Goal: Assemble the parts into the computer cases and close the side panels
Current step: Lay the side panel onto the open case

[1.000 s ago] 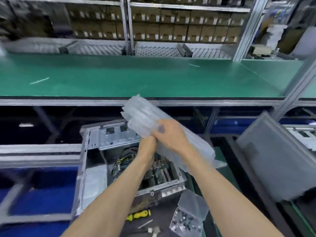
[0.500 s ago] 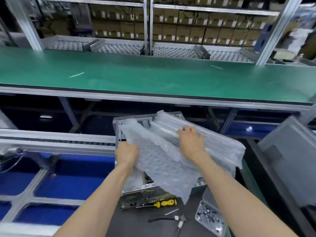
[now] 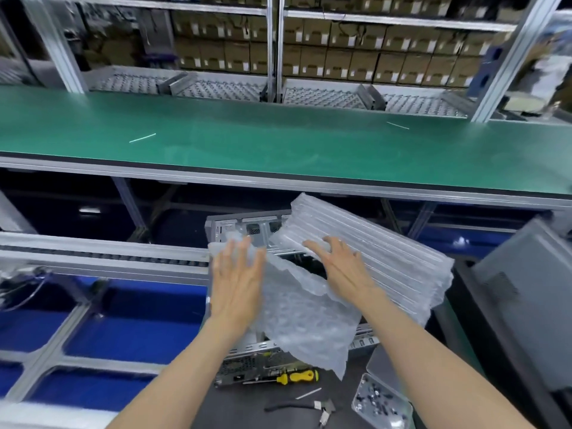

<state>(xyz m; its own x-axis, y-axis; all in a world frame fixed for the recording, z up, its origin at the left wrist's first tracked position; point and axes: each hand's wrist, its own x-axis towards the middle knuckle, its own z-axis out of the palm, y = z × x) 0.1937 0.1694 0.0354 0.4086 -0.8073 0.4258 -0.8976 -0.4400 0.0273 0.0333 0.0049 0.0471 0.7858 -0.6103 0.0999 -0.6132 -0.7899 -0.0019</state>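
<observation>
Both hands, left hand (image 3: 236, 283) and right hand (image 3: 342, 267), lie flat and open-fingered on bubble wrap (image 3: 305, 323) and air-column cushion (image 3: 380, 258) covering the computer case (image 3: 247, 226) beneath: light, soft, slippery, best pinched at edges.

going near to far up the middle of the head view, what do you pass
pliers → screwdriver → bubble wrap → computer case → green belt → roller racks → cardboard boxes
</observation>
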